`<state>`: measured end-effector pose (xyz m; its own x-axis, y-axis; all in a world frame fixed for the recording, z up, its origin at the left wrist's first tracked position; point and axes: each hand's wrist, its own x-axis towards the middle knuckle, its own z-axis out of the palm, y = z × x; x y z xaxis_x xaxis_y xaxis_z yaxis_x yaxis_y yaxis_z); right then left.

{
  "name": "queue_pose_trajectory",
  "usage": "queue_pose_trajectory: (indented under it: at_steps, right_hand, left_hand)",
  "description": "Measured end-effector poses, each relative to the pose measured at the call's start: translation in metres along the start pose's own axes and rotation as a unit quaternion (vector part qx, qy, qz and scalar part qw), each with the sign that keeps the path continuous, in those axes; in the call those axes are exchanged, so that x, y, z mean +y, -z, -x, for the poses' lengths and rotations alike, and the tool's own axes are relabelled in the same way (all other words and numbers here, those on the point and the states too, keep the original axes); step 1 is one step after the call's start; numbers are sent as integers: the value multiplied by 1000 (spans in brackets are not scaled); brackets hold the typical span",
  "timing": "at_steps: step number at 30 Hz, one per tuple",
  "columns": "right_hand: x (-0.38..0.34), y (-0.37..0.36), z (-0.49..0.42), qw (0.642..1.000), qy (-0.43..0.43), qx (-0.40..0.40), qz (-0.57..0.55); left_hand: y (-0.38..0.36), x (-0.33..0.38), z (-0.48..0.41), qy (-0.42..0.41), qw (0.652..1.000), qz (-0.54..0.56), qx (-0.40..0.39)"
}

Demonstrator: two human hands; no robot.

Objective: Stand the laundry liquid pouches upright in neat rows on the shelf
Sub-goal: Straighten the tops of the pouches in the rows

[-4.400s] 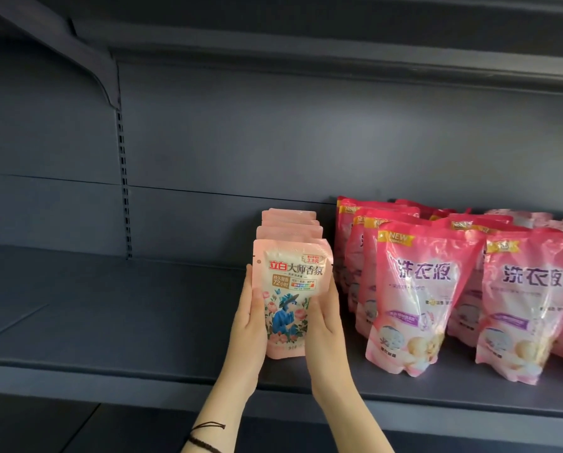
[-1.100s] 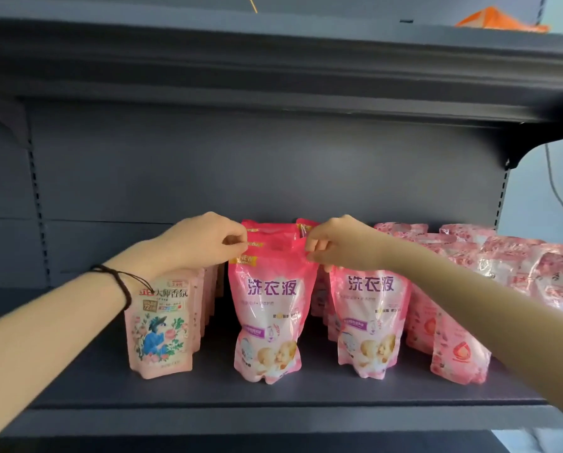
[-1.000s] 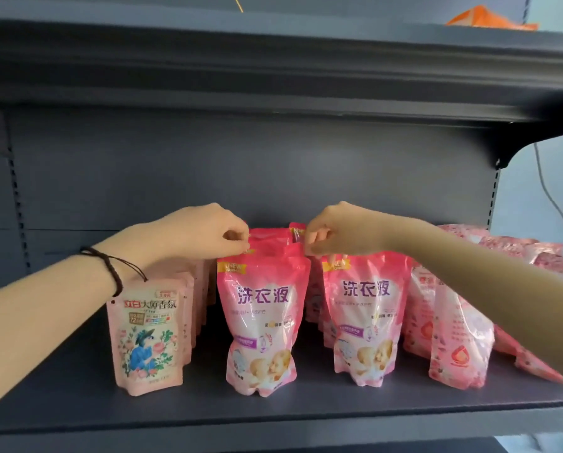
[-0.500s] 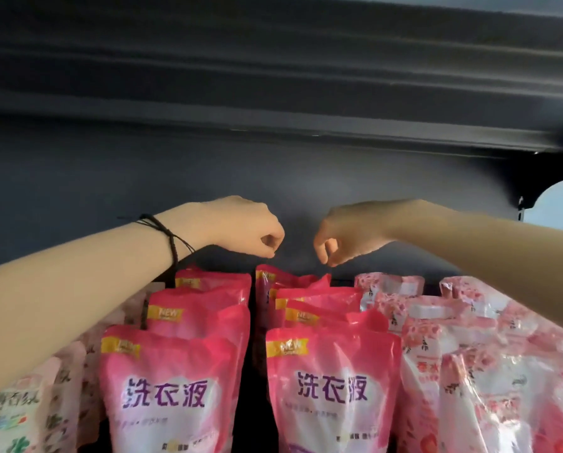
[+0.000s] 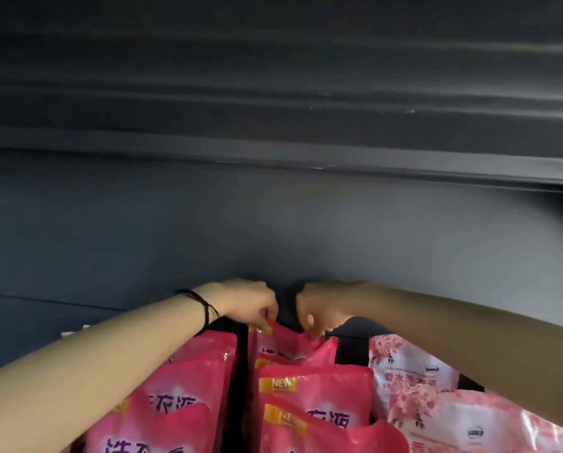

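As both arms stretch to the rear of the shelf (image 5: 404,256), the left hand (image 5: 245,304) and right hand (image 5: 322,308) each pinch a top corner of the rearmost deep-pink pouch (image 5: 285,340).

Both forearms reach forward over the front pouches with wrists bent downward, and a black cord bracelet (image 5: 203,307) sits on the left one. The left hand grips the pouch's upper left corner and the right hand its upper right. The pouch stands just beneath and between them, near the shelf's rear wall. A narrow dark gap parts its row from the left deep-pink row (image 5: 195,380). Another gap parts it from the pale floral pouches (image 5: 410,371) toward the right edge. Above the pouch tops, open room runs up to the upper shelf (image 5: 273,125).
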<state>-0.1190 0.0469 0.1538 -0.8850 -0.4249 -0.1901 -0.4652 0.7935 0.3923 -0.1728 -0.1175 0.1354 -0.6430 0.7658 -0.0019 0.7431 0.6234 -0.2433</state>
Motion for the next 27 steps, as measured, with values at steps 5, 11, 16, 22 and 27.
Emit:
queue_pose_trajectory:
  at_steps: [5,11,16,22,27]
  right_hand:
    - [13,-7,2,999,-7,19,31]
    - [26,-16,9,1000,-10,14,25]
    - [35,-20,16,999,-21,22,15]
    - [34,-11,16,999,-35,-12,-32]
    - [33,7,38,989,0,47,-141]
  left_hand:
    - [-2,-4,-5,-16,999,31,9]
    - [-2,3,-18,-18,997,73,11]
    - [-5,9,-26,-20,994,106,9]
    - [-5,7,-19,-52,996,64,18]
    - [16,6,-1,-93,976,159,120]
